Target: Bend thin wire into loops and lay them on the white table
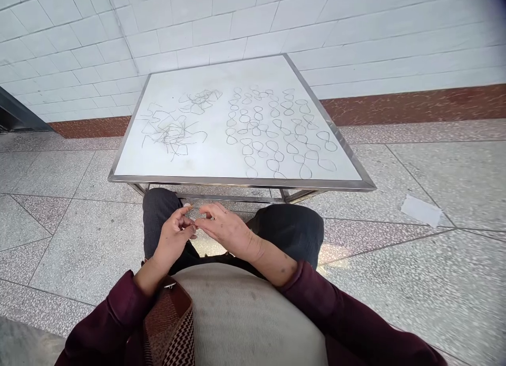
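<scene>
My left hand (174,234) and my right hand (225,229) meet over my lap, just below the table's near edge. Their fingertips pinch a thin wire piece (194,224) between them; its shape is too small to make out. On the low white table (130,168) a tangled heap of loose bent wires (174,126) lies on the left half. Several wire figure-eight loops (276,131) are laid out in rows on the right half.
The table has a metal rim and stands against a white tiled wall (356,28). Speckled stone floor surrounds it. A scrap of white paper (421,210) lies on the floor to the right. My knees in dark trousers (292,229) sit under the near edge.
</scene>
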